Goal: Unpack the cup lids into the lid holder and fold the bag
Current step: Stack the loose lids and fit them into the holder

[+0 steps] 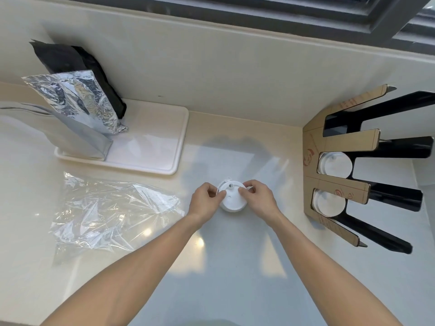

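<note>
White lids [231, 198] on worktop [235, 267], pinched by left hand [204, 200] and right hand [257, 198] fingers. Unpacking step; next: carry to holder [313, 142], then fold bag [106, 212].

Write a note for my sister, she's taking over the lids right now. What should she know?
Left hand and right hand both pinch the lids standing on the counter.
The holder on the right already has lids in two slots; the other slots look empty.
The bag lies empty and crumpled on the left.
Left to do: put these lids into the holder, then fold the bag.
</note>
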